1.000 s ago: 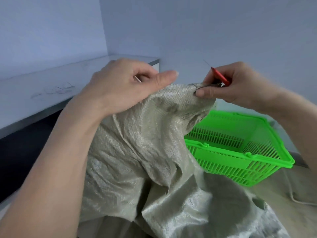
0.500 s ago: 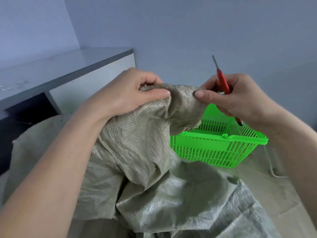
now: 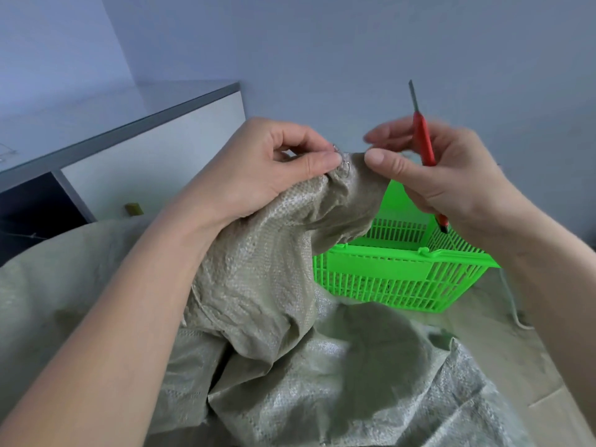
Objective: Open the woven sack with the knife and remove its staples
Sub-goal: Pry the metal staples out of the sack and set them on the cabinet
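Observation:
A grey-green woven sack [image 3: 277, 285] lies bunched in front of me, with one edge lifted up to chest height. My left hand [image 3: 271, 166] pinches that raised edge between thumb and fingers, right at a thin wire staple [image 3: 342, 162] that shows at the fold. My right hand [image 3: 442, 175] grips a red-handled knife [image 3: 424, 141] with its blade pointing up. Its thumb presses on the sack edge just right of the staple.
A bright green plastic basket [image 3: 403, 272] stands on the floor behind the sack, below my right hand. A grey-topped white cabinet [image 3: 154, 137] runs along the left wall. A white cable [image 3: 512, 304] lies on the floor at the right.
The view has swung right and down. Both hands have drawn closer on the sack edge, the knife now stands more upright, and the staple shows between the thumbs.

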